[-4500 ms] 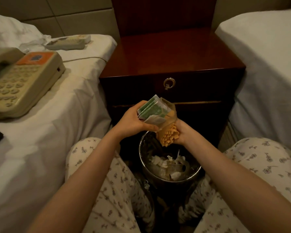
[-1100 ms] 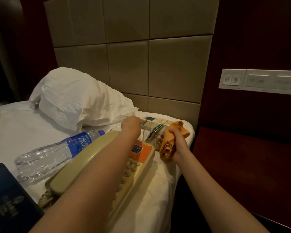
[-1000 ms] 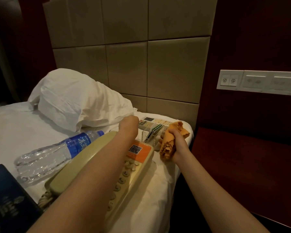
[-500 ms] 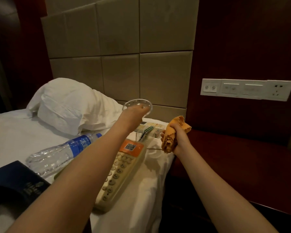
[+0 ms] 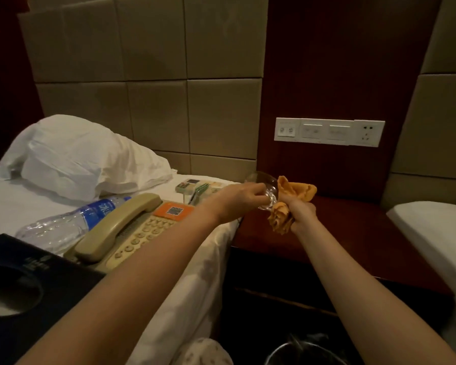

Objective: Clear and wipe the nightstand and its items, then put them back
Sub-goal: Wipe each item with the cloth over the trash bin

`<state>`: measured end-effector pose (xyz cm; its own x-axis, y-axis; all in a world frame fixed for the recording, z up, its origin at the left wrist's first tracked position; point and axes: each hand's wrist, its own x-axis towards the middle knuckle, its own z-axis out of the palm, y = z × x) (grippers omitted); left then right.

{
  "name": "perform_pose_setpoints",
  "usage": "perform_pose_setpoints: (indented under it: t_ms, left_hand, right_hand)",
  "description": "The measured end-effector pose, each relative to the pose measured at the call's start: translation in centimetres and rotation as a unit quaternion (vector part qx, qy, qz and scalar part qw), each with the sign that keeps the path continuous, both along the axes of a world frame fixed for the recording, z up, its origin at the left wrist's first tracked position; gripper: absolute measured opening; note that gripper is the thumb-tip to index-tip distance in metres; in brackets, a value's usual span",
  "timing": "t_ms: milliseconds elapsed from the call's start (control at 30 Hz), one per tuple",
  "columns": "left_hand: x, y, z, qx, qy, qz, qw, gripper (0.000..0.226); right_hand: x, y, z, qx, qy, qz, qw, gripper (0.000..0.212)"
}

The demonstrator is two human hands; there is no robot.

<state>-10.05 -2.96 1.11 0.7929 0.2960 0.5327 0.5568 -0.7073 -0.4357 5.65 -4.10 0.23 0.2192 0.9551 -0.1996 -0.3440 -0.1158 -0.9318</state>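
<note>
My left hand [image 5: 241,198] holds a small clear glass dish [image 5: 264,186] tilted in the air above the nightstand's left edge. My right hand [image 5: 300,211] grips a crumpled orange cloth [image 5: 287,204] that touches the dish's underside. The dark red wooden nightstand [image 5: 353,233] lies bare below them. On the left bed lie a beige telephone [image 5: 127,233], a plastic water bottle [image 5: 71,222], a clear holder with green packets [image 5: 199,192], a remote control [image 5: 188,184] and a dark tissue box [image 5: 19,285].
A white pillow [image 5: 77,156] rests against the padded headboard. A white switch and socket panel [image 5: 329,131] sits on the wall above the nightstand. A second bed's white edge [image 5: 432,227] is at the right. A metal bin's rim [image 5: 300,351] shows at the bottom.
My left hand set the packet holder on the bed, picked up the glass dish and carried it right to the cloth. The view swung right toward the nightstand.
</note>
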Motion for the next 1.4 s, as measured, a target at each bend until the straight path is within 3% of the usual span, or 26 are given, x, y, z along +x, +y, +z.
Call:
perform_pose_setpoints:
  t_ms: [100, 167, 200, 233, 267, 300, 367, 400, 433, 500, 567, 600, 700, 800, 867, 1100, 1267, 1333, 1400]
  left_hand:
    - [2.5, -1.2, -1.7, -0.015, -0.130, -0.027, 0.991, 0.019]
    - [3.6, -2.4, -3.1, -0.126, -0.269, 0.030, 0.954, 0.043]
    - [4.2, -3.2, -3.8, -0.204, -0.335, 0.061, 0.918, 0.061]
    - [4.9, -3.7, -4.5, -0.299, -0.410, 0.071, 0.858, 0.076]
    - [5.5, -4.4, -5.1, -0.412, -0.488, 0.055, 0.768, 0.084]
    - [6.1, -5.0, -5.6, -0.522, -0.553, 0.023, 0.649, 0.084]
    - [7.3, -6.2, -6.6, -0.669, -0.615, -0.052, 0.414, 0.058]
    - [8.0, -7.0, -7.0, -0.699, -0.629, -0.090, 0.328, 0.042]
    - [8.5, -7.6, -7.6, -0.708, -0.643, -0.120, 0.266, 0.035]
    - [9.6, -8.6, -8.7, -0.706, -0.665, -0.142, 0.199, 0.043]
    - [10.4, -9.3, -10.0, -0.708, -0.672, -0.135, 0.173, 0.050]
    - [10.7, -9.5, -10.7, -0.714, -0.668, -0.127, 0.166, 0.053]
    - [11.4, -10.3, -12.6, -0.730, -0.657, -0.087, 0.168, 0.061]
    - [12.0, -11.3, -13.6, -0.761, -0.623, -0.061, 0.174, 0.066]
    - [12.3, -11.9, -14.3, -0.772, -0.610, -0.043, 0.170, 0.068]
    - [12.9, -12.3, -18.0, -0.787, -0.598, 0.012, 0.154, 0.069]
    - [13.2, -12.5, -21.0, -0.789, -0.597, 0.054, 0.134, 0.064]
    - [13.5, -12.3, -22.0, -0.790, -0.599, 0.063, 0.118, 0.063]
    - [13.9, -12.0, -22.5, -0.793, -0.596, 0.066, 0.108, 0.063]
  right_hand:
    - [2.2, -1.5, -1.0, -0.023, 0.002, -0.015, 1.000, 0.057]
    - [3.6, -2.5, -1.8, -0.038, 0.018, -0.019, 0.999, 0.062]
    - [4.2, -2.9, -2.2, -0.042, 0.024, -0.021, 0.999, 0.064]
    - [4.8, -3.3, -2.6, -0.041, 0.027, -0.019, 0.999, 0.063]
    - [5.3, -3.8, -3.0, -0.042, 0.024, -0.013, 0.999, 0.061]
    - [5.8, -4.0, -3.7, -0.041, 0.023, -0.006, 0.999, 0.059]
    - [6.4, -4.8, -4.8, -0.045, 0.006, 0.006, 0.999, 0.055]
    - [6.6, -5.4, -5.4, -0.052, -0.007, 0.011, 0.999, 0.053]
    - [6.9, -5.7, -6.1, -0.055, -0.021, 0.015, 0.998, 0.048]
    - [7.3, -7.0, -7.3, -0.038, -0.058, 0.022, 0.997, 0.035]
    - [7.8, -8.0, -8.5, 0.002, -0.138, 0.035, 0.990, 0.027]
    - [8.1, -8.6, -9.0, 0.027, -0.225, 0.052, 0.973, 0.022]
    - [8.6, -10.0, -10.5, 0.080, -0.479, 0.124, 0.865, 0.011]
    - [8.8, -10.4, -13.0, 0.066, -0.614, 0.170, 0.768, 0.057]
    - [9.0, -10.7, -14.3, 0.042, -0.657, 0.164, 0.735, 0.071]
    - [9.6, -12.0, -18.4, 0.043, -0.702, 0.104, 0.703, 0.066]
    - [9.1, -11.8, -21.3, 0.041, -0.709, 0.122, 0.693, 0.045]
    - [8.7, -11.3, -21.7, 0.052, -0.695, 0.109, 0.708, 0.036]
    - [8.6, -10.7, -21.8, 0.042, -0.643, 0.070, 0.762, 0.031]
